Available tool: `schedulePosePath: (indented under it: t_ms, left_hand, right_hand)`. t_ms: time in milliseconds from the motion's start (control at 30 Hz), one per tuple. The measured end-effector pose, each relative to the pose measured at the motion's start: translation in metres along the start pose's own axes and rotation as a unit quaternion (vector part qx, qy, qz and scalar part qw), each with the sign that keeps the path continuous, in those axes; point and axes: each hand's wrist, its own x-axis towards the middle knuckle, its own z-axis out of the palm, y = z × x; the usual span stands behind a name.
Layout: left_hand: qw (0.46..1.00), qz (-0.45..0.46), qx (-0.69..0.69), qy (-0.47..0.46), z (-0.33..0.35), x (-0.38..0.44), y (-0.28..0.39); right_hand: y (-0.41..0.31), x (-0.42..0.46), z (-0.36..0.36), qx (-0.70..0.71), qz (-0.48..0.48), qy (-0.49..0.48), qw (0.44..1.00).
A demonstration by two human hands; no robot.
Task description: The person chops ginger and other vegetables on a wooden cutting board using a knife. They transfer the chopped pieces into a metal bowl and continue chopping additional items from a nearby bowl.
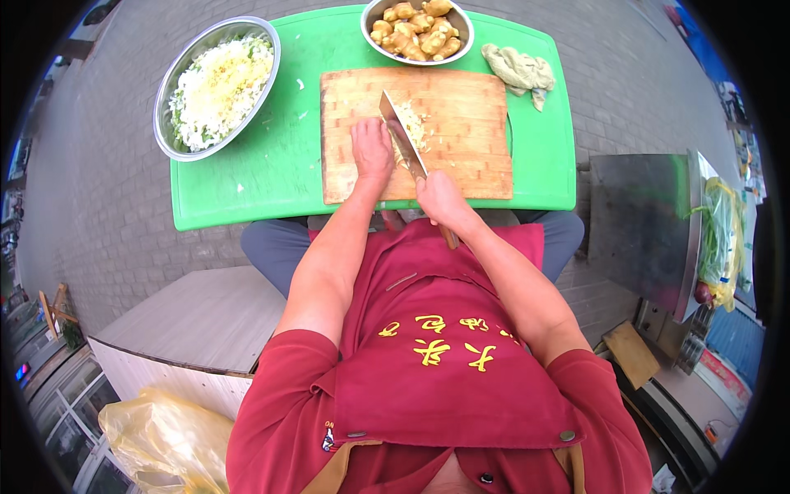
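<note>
My right hand is closed around the handle of a cleaver, whose blade slants up to the left over the wooden cutting board. Against the blade's left side, my left hand rests on the board with its fingers close together; whether something lies under them is hidden. Finely chopped pale yellow pieces, apparently ginger, lie in a small heap to the right of the blade, with bits scattered around. Beyond the board stands a metal bowl of whole ginger roots.
The board lies on a green table. A large metal bowl of chopped white and green vegetables stands at the left. A crumpled cloth lies at the back right. A metal-sided stand is at the right, a wooden-topped box at the left.
</note>
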Motion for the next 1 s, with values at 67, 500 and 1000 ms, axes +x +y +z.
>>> schedulePosePath:
  t_ms: [67, 500, 1000]
  left_hand:
    - [1.0, -0.007, -0.002, -0.004, 0.0, 0.001, 0.001]
    - [1.0, -0.008, -0.024, 0.016, -0.001, 0.002, -0.006]
    - [1.0, 0.008, -0.006, 0.016, 0.001, -0.002, -0.006]
  right_hand:
    - [-0.003, 0.008, -0.002, 0.007, 0.005, -0.022, 1.0]
    - [0.022, 0.028, 0.023, -0.041, -0.153, 0.164, 0.974]
    - [0.006, -0.007, 0.013, -0.013, -0.026, 0.049, 0.998]
